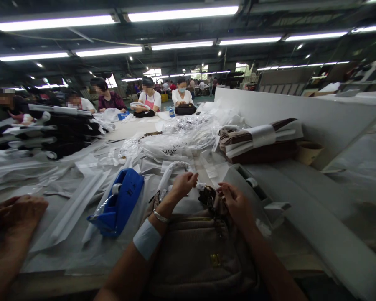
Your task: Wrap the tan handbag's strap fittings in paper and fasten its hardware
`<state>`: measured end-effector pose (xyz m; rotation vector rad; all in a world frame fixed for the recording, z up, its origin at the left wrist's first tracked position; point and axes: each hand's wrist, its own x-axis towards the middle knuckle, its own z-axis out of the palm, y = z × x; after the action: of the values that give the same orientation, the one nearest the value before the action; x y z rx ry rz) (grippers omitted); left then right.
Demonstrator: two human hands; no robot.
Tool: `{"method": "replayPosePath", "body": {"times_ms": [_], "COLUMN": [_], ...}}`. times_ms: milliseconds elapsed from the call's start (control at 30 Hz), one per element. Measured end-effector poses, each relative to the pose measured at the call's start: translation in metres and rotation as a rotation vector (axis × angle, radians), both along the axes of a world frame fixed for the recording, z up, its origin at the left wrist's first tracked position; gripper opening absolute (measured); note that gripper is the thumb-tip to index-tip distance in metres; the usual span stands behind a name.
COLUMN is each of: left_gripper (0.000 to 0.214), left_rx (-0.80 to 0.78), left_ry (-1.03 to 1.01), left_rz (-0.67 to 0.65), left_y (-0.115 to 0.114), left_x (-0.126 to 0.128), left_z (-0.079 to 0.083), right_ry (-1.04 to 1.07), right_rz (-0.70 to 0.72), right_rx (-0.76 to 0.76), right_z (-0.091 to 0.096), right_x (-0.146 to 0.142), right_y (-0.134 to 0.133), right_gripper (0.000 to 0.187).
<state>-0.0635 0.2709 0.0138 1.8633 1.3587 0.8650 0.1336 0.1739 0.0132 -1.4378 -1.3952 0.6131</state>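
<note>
A taupe bag (203, 255) with a gold plate on its front stands upright against me. Its raised handle (171, 169) is wrapped in white material. Above the bag's top, beside the handle, my left hand (184, 184) is closed with fingertips pinched; what they hold, if anything, is too small to make out. My right hand (236, 202) is closed at the bag's upper right, thumb and finger at the strap (218, 205). Dark strap pieces with metal fittings (207, 194) lie between my hands. Left of the bag, a blue tape dispenser (120, 202) rests on the table.
Another person's hands (21, 211) rest at the left. A grey dispenser (257, 188) and a wrapped brown bag (260, 140) lie to the right, near a tape roll (309, 151). Clear plastic (188, 133) covers the middle. Black bags (56, 129) are piled left; several people work beyond.
</note>
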Motion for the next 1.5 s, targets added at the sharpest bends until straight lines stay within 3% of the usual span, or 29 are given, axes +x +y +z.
{"method": "replayPosePath", "body": {"times_ms": [133,233,367,567,700,833,967,1067,1133,1200,1367,1500], "left_gripper": [0.038,0.035,0.027,0.022,0.03,0.044,0.043,0.034,0.031,0.032,0.039,0.038], "left_rx": [-0.188,-0.295,-0.379,-0.482,-0.535,-0.59,-0.52,-0.58,-0.619,-0.619,-0.717,-0.803], "left_ry": [0.092,0.067,0.045,-0.119,-0.297,-0.549,-0.685,-0.759,-0.807,-0.845,-0.949,-1.041], "left_rz": [-0.215,-0.267,-0.217,-0.034,0.019,0.028,0.061,0.028,0.001,-0.031,-0.06,-0.026], "left_y": [-0.007,-0.016,-0.031,-0.062,-0.094,-0.128,-0.146,-0.155,-0.164,-0.177,-0.216,-0.24], "left_x": [0.007,0.02,0.031,0.036,0.035,0.034,0.038,0.043,0.046,0.048,0.049,0.052], "left_z": [-0.007,-0.007,0.005,0.03,0.042,0.038,0.023,0.017,0.017,0.019,0.025,0.014], "right_ry": [-0.302,-0.441,-0.485,-0.388,-0.249,-0.22,-0.262,-0.337,-0.39,-0.415,-0.3,-0.173], "right_rz": [0.185,0.226,0.229,0.276,0.335,0.35,0.336,0.36,0.38,0.364,0.339,0.464], "right_rx": [-0.064,-0.063,-0.016,0.017,0.113,0.225,0.39,0.571,0.614,0.552,0.203,-0.104], "right_z": [0.018,0.015,0.002,0.002,-0.01,-0.033,-0.051,-0.054,-0.049,-0.04,-0.015,-0.019], "right_x": [0.008,0.007,0.0,-0.005,-0.005,-0.001,0.004,0.007,0.006,0.004,-0.004,-0.005], "right_y": [-0.033,-0.054,-0.07,-0.083,-0.092,-0.098,-0.102,-0.109,-0.121,-0.138,-0.186,-0.207], "right_gripper": [0.041,0.041,0.039,0.015,0.025,0.034,0.033,0.034,0.036,0.033,0.024,0.027]}}
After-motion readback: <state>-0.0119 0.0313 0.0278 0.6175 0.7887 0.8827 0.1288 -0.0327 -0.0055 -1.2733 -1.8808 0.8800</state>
